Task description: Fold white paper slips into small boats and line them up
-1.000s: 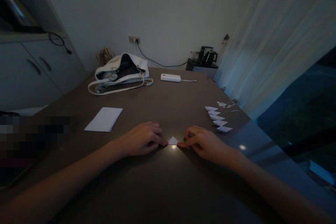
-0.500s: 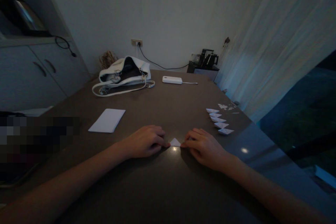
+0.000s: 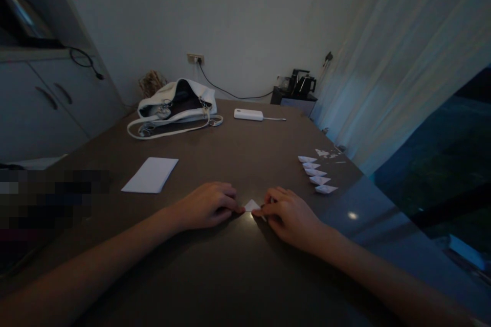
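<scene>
A small white piece of folded paper (image 3: 251,205), shaped like a triangle with its point away from me, lies on the table between my hands. My left hand (image 3: 209,206) has its fingers curled, with the tips gripping the paper's left corner. From the other side my right hand (image 3: 291,213) grips the right corner, its index finger lying over the lower edge. A bit of white shows under the right fingers, partly hidden. Several small folded paper boats (image 3: 317,173) stand in a row beyond my right hand.
A stack of white paper (image 3: 150,175) lies at left on the brown table (image 3: 230,150). Farther back are a white handbag (image 3: 178,107) and a white power bank (image 3: 248,114) with a short cable. Paper scraps (image 3: 322,153) lie near the right edge, beside the curtain (image 3: 368,76).
My right index finger has slid left along the paper's lower edge, covering more of it. My left hand keeps its place at the left corner. The whole view has shifted slightly.
</scene>
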The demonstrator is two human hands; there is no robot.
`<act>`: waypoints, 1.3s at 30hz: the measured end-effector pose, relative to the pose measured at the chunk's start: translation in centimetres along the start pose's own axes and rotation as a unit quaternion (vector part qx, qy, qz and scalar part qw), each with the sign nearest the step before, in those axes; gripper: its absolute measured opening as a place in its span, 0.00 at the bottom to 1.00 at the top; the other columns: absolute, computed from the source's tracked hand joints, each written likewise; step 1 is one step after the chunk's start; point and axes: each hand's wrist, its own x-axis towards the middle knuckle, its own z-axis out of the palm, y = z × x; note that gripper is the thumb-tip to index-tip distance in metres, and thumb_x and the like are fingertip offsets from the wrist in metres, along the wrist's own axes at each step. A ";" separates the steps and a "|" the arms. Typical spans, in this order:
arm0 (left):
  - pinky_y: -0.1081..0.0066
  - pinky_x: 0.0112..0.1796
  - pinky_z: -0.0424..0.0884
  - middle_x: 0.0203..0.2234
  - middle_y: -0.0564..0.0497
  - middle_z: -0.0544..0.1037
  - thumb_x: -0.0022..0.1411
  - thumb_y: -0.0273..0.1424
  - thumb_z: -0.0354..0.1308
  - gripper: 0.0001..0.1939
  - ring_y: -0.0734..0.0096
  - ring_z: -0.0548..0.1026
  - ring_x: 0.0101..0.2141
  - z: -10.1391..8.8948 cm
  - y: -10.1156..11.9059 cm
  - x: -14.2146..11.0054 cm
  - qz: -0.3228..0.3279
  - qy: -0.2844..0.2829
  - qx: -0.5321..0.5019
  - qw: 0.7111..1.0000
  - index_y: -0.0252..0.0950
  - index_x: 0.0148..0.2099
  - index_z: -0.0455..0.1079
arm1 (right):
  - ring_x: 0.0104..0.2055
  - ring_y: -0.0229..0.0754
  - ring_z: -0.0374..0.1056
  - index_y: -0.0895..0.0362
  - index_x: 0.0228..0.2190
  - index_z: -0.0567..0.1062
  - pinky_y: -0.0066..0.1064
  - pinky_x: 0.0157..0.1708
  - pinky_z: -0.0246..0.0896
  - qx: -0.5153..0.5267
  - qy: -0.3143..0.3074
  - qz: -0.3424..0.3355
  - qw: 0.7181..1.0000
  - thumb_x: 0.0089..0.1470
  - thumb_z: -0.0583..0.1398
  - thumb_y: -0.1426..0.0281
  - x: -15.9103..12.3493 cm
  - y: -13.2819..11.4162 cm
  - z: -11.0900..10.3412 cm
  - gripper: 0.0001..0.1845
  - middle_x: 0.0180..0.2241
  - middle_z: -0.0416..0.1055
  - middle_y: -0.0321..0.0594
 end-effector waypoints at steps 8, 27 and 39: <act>0.72 0.33 0.64 0.31 0.50 0.73 0.58 0.21 0.53 0.18 0.68 0.72 0.34 0.0 -0.2 -0.1 0.002 0.011 -0.009 1.000 0.42 0.47 0.75 | 0.38 0.43 0.64 0.51 0.34 0.81 0.33 0.37 0.56 0.022 -0.001 0.039 0.999 0.48 0.57 0.82 -0.2 1.7 -0.5 0.18 0.32 0.70 0.41; 0.71 0.33 0.63 0.33 0.50 0.75 0.60 0.23 0.53 0.20 0.65 0.71 0.36 -1.2 0.0 -0.4 0.023 -0.043 0.022 0.999 0.44 0.52 0.71 | 0.37 0.39 0.67 0.55 0.36 0.80 0.29 0.37 0.59 0.081 -0.018 0.017 0.996 0.50 0.56 0.83 -0.4 2.1 -0.4 0.18 0.35 0.70 0.41; 0.71 0.32 0.61 0.28 0.51 0.73 0.62 0.27 0.51 0.09 0.69 0.71 0.31 0.9 -0.2 -0.3 0.008 0.018 -0.008 1.000 0.38 0.43 0.71 | 0.39 0.40 0.66 0.59 0.37 0.77 0.30 0.40 0.60 0.070 -0.009 -0.040 0.997 0.50 0.54 0.83 -0.5 2.2 0.0 0.16 0.37 0.70 0.42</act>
